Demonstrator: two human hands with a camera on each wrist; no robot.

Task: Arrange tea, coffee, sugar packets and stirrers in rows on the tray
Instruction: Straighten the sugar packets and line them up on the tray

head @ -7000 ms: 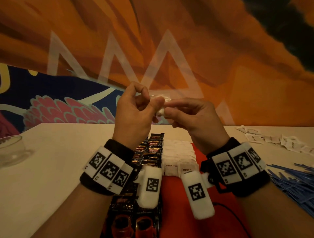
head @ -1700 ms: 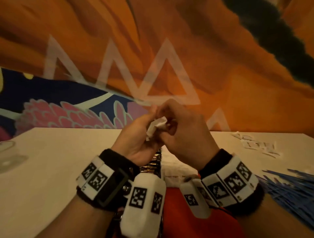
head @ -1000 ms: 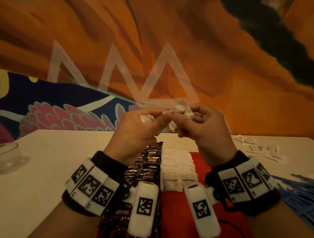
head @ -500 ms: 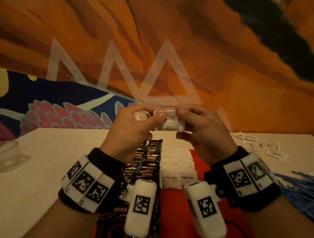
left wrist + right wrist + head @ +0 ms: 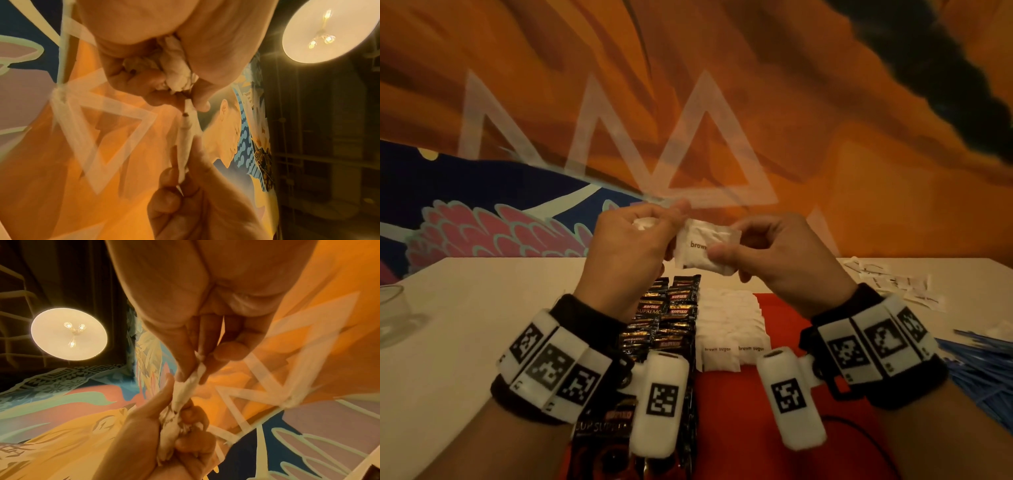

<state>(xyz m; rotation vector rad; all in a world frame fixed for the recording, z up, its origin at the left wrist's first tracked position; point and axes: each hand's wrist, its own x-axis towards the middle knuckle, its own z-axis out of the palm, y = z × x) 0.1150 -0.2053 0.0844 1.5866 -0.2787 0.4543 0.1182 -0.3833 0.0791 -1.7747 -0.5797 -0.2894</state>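
Sugar packet pinched at both ends, mid-frame in head view, well above tray: left hand on its left edge with crumpled white packets balled in the palm, right hand fingers and thumb clamping the right edge. Long axis left-right, face toward camera. White sugar row directly below, beside coffee sachets. Next, probably lowered straight down onto row's near end; right hand looks freer to place it.

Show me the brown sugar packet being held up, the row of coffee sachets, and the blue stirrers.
brown sugar packet point(image 5: 700, 251): head view, on its printed front face between the two hands.
coffee sachets point(image 5: 671, 311): head view, middle of the dark row on the tray.
blue stirrers point(image 5: 983, 366): head view, middle of the pile at the right edge.
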